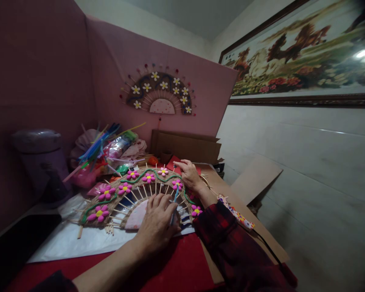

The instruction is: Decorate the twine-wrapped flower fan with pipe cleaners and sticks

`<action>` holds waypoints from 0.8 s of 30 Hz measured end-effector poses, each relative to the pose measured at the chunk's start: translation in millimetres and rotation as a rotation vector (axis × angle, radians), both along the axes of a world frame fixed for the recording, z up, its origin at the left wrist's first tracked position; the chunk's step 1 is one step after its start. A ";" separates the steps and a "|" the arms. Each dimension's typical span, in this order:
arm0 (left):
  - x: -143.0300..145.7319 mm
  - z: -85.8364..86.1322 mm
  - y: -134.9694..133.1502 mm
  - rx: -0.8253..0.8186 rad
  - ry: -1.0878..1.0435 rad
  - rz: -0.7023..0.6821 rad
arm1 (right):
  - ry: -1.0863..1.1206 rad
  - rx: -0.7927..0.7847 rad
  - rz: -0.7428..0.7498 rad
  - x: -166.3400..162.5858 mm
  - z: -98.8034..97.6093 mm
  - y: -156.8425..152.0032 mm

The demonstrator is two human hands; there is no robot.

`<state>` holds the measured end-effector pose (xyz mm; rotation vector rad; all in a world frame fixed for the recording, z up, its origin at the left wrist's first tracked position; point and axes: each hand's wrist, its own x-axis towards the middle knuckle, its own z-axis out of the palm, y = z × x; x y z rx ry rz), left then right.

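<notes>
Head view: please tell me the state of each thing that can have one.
Pink-flowered fan, lying face up.
Left hand, over the fan's pale centre; grip unclear.
Right hand, at the fan's far edge; grip unclear.
White sheet, spread partly under that fan.
Purple container, upright; top looks covered.
White-flowered fan, upright against the pink panel.
Horse picture, framed, hung up.

A framed horse picture (292, 61) hangs on the pale, dimly lit tiled wall (322, 162).

My red-and-black plaid sleeve (217, 225), my tan fan (137, 183) with yellow-centred pink flowers (125, 188), wavy green trim (111, 200), pink board (109, 56), red tabletop (182, 263)
</notes>
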<state>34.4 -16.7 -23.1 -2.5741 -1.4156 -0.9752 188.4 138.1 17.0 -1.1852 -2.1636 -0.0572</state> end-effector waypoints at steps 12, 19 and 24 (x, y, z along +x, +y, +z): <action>0.7 1.6 -0.6 -0.003 -0.003 0.006 | -0.036 0.022 0.016 -1.4 1.9 -1.8; 1.8 1.3 -0.9 -0.016 -0.004 0.021 | -0.011 0.041 0.015 -1.4 -0.4 -0.2; 1.5 0.5 -0.9 0.003 -0.005 0.022 | 0.055 0.073 -0.027 3.5 5.0 -2.1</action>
